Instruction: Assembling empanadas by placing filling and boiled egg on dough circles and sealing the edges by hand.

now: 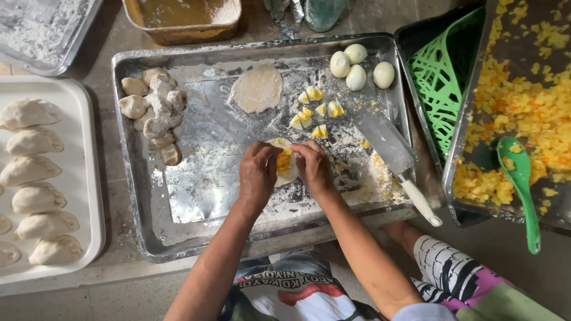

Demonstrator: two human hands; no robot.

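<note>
My left hand (257,174) and my right hand (312,167) both grip a round of dough (285,169) with yellow filling showing in its middle, just above the floured metal tray (196,202). A second flat dough round (257,88) lies further back on the tray. Pieces of cut boiled egg (313,113) lie scattered behind my right hand. A pile of small dough balls (153,107) sits at the tray's left.
Several whole peeled eggs (357,66) sit in the tray's back right corner. A knife with a white handle (397,161) lies to the right. A dark tray of yellow filling (517,107) holds a green spoon (521,184). Folded dumplings (35,178) fill a white tray at left.
</note>
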